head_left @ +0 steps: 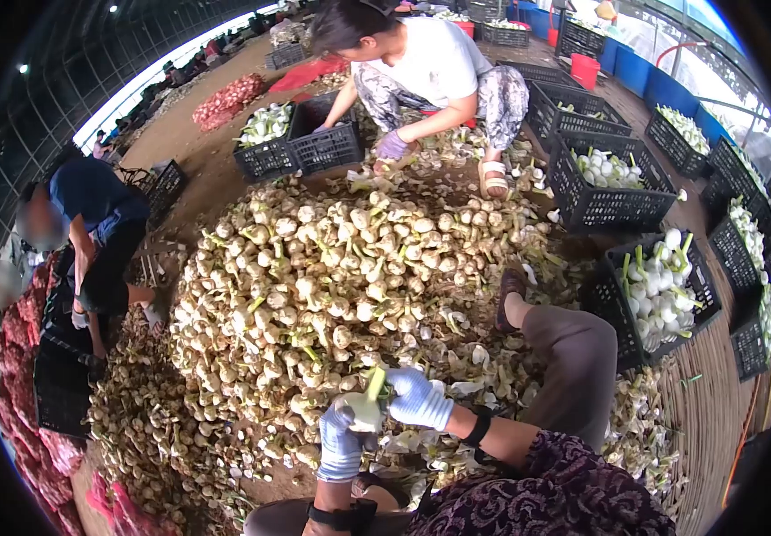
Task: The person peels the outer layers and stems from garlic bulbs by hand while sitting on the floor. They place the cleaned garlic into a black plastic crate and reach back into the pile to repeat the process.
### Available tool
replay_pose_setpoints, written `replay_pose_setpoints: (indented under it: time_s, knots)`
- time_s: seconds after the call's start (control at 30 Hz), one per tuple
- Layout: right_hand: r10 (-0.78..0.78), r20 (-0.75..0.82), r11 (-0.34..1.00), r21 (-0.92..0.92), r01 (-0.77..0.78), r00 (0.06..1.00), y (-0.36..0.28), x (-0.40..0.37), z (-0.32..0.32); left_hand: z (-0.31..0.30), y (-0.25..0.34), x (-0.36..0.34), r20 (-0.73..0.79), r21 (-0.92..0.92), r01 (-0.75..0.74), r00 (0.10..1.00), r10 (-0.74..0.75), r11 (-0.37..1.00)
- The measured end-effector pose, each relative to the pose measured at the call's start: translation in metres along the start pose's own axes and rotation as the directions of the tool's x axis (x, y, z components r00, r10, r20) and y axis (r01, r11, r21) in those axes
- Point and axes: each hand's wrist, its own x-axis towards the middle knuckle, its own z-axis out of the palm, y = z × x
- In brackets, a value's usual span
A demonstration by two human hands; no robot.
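A garlic bulb point(365, 416) with a short green stem pointing up is held between my two gloved hands, low in the middle of the view. My left hand point(341, 444), in a white and blue striped glove, is wrapped round the bulb from the left and below. From the right, my right hand point(419, 399) in a matching glove presses curled fingers against the bulb and its stem; the fingertips are partly hidden. Just beyond lies a big heap of unpeeled garlic bulbs point(314, 277), with loose skins point(484, 375) scattered beside my foot.
At my right stands a black crate point(712, 308) of peeled white bulbs, and behind it another crate point(600, 205). Across the heap a person point(435, 67) squats among crates. Another person point(104, 214) bends at the left near red net sacks point(24, 384). Blue barrels point(631, 70) line the back right.
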Motion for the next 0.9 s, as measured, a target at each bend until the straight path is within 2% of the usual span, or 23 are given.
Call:
replay_pose_setpoints:
  time_s: [0.03, 0.07, 0.1, 0.13, 0.17, 0.2, 0.27, 0.3, 0.33, 0.4, 0.43, 0.47, 0.57, 0.6, 0.63, 0.67, 0.7, 0.73, 0.8, 0.83, 0.87, 0.9]
  knots:
    - [0.171, 0.114, 0.984, 0.024, -0.175, 0.979, 0.008, -0.002, 0.005, -0.005, -0.004, 0.000, 0.001, 0.004, 0.012, 1.000, -0.012, 1.000]
    - [0.173, 0.103, 0.984, 0.023, -0.176, 0.980, 0.018, -0.006, 0.012, -0.007, -0.006, 0.001, -0.001, 0.006, 0.022, 1.000, -0.022, 1.000]
    - [0.258, 0.090, 0.908, 0.318, -0.274, 0.962, 0.025, -0.008, 0.018, 0.000, 0.000, -0.001, -0.023, -0.056, 0.049, 0.998, -0.051, 0.997]
    - [0.340, 0.101, 0.741, 0.583, -0.333, 0.935, 0.033, -0.011, 0.020, 0.008, 0.006, -0.003, -0.041, -0.118, 0.077, 0.996, -0.082, 0.990]
    - [0.281, 0.124, 0.847, 0.434, -0.307, 0.951, 0.025, -0.012, 0.012, 0.008, 0.007, -0.001, 0.004, -0.157, 0.059, 0.998, -0.059, 0.986]
    - [0.364, 0.280, 0.827, 0.342, -0.446, 0.888, 0.006, -0.005, -0.009, 0.011, 0.009, -0.001, 0.021, -0.203, 0.062, 0.998, -0.059, 0.977]
    - [0.383, 0.334, 0.716, 0.483, -0.505, 0.861, 0.055, -0.009, -0.001, 0.015, 0.009, 0.003, -0.024, -0.244, 0.039, 0.999, -0.047, 0.969]
    - [0.377, 0.344, 0.524, 0.687, -0.504, 0.860, 0.043, -0.006, -0.020, 0.003, -0.002, 0.011, -0.081, -0.279, 0.040, 0.995, -0.065, 0.959]
    - [0.494, 0.308, 0.370, 0.772, -0.517, 0.813, 0.049, -0.004, -0.029, -0.008, -0.013, 0.018, -0.144, -0.308, 0.032, 0.986, -0.080, 0.951]
    - [0.743, 0.135, 0.415, 0.674, -0.610, 0.655, 0.065, -0.005, -0.042, -0.004, -0.004, 0.016, -0.106, -0.330, 0.099, 0.984, -0.141, 0.939]
    - [0.747, -0.020, 0.552, 0.576, -0.603, 0.664, 0.077, -0.009, -0.040, 0.001, 0.005, 0.015, 0.020, -0.271, 0.148, 0.989, -0.148, 0.951]
    - [0.751, -0.030, 0.552, 0.578, -0.602, 0.660, 0.069, -0.009, -0.045, -0.005, -0.005, 0.021, -0.112, -0.295, 0.124, 0.980, -0.163, 0.947]
    - [0.597, 0.300, 0.459, 0.632, -0.624, 0.744, 0.037, -0.005, -0.047, -0.005, -0.015, 0.025, -0.045, -0.204, 0.121, 0.990, -0.133, 0.971]
    - [0.483, 0.342, 0.443, 0.699, -0.562, 0.806, 0.035, -0.004, -0.040, -0.004, -0.018, 0.027, -0.078, -0.032, 0.046, 0.996, -0.049, 0.998]
    - [0.474, 0.359, 0.457, 0.680, -0.573, 0.804, 0.032, -0.003, -0.035, -0.002, -0.021, 0.028, -0.094, 0.143, -0.028, 0.995, 0.042, 0.989]
    - [0.463, 0.376, 0.473, 0.661, -0.583, 0.803, 0.022, 0.000, -0.033, 0.024, -0.007, 0.019, -0.071, 0.242, -0.117, 0.988, 0.138, 0.963]
    - [0.435, 0.326, 0.552, 0.641, -0.534, 0.840, 0.012, 0.006, -0.034, 0.029, -0.008, 0.019, -0.051, 0.326, -0.122, 0.988, 0.146, 0.938]
    - [0.436, 0.322, 0.550, 0.644, -0.532, 0.840, 0.015, 0.005, -0.033, 0.031, -0.009, 0.020, -0.028, 0.406, -0.128, 0.988, 0.152, 0.905]
    - [0.541, 0.315, 0.416, 0.705, -0.574, 0.779, 0.017, 0.004, -0.032, 0.031, -0.013, 0.023, 0.000, 0.427, -0.158, 0.985, 0.174, 0.890]
    - [0.557, 0.294, 0.339, 0.773, -0.536, 0.777, 0.015, 0.000, -0.034, 0.029, -0.015, 0.024, -0.014, 0.338, -0.111, 0.992, 0.123, 0.935]
    - [0.560, 0.291, 0.338, 0.774, -0.535, 0.775, 0.019, -0.002, -0.036, 0.027, -0.018, 0.025, -0.025, 0.244, -0.063, 0.997, 0.071, 0.968]
    - [0.577, 0.321, 0.277, 0.788, -0.550, 0.751, 0.024, -0.004, -0.036, 0.021, -0.023, 0.033, -0.028, 0.113, -0.018, 0.999, 0.022, 0.993]
